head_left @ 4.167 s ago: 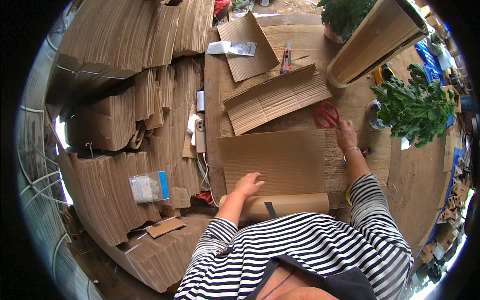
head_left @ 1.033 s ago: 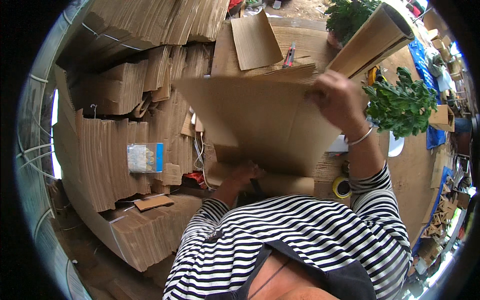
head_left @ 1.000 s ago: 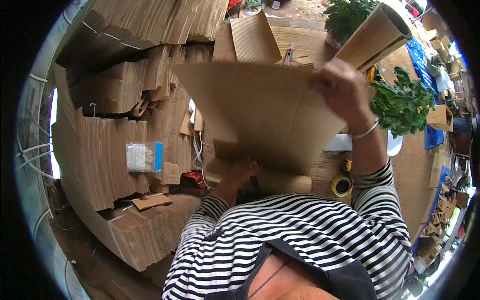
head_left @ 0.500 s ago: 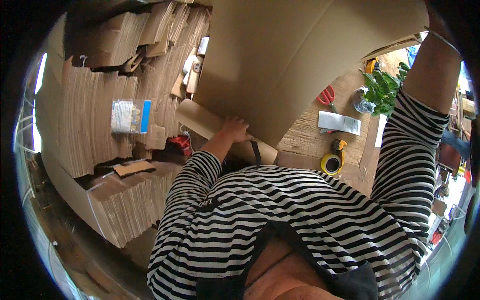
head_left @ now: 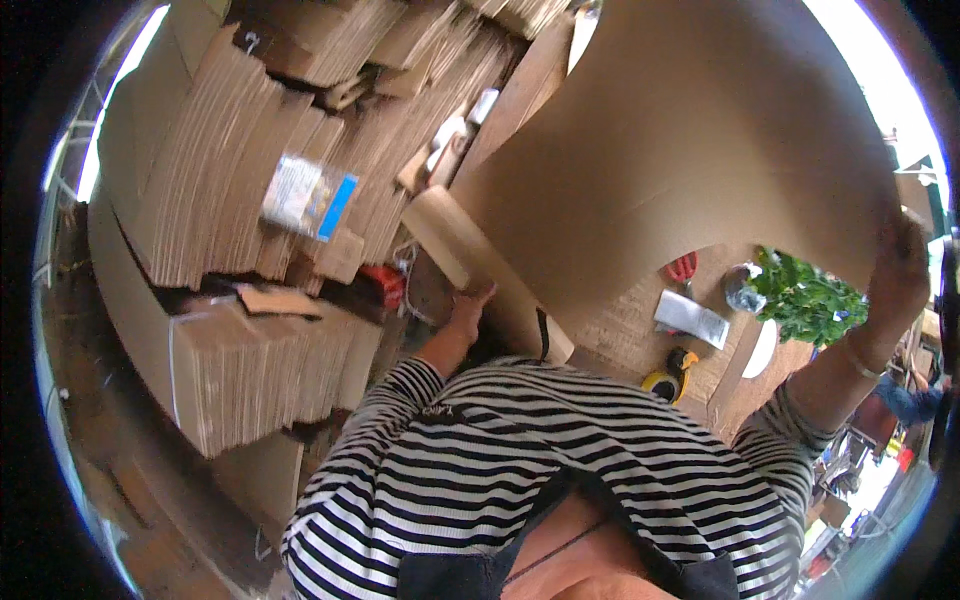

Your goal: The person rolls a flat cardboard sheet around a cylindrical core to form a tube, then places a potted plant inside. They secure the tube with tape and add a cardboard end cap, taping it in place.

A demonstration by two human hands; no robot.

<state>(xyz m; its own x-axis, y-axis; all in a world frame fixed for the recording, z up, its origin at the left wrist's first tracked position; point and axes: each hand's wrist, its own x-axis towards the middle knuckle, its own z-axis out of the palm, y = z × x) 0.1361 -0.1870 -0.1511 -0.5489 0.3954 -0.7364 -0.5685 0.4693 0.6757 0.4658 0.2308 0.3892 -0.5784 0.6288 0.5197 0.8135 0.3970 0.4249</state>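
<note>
A large brown cardboard sheet stands raised and bowed before me, a narrow folded flap along its near left side. My left hand is closed at the flap's lower edge, some of its fingers hidden by the board. Far to the right, my right hand grips the sheet's outer edge, its fingers partly in shadow. Below the curved sheet, on the wooden table, are red-handled scissors, a white paper slip and a yellow tape dispenser.
Tall stacks of flat cardboard fill the left, with a clear packet against them. A tied cardboard bundle sits lower down. Leafy greens lie by a plastic bag on the table. A power strip is behind the flap.
My right hand has come down and into view with the sheet's outer edge, which now bows farther right. My left hand has shifted from atop the flap to its lower edge. The view has turned.
</note>
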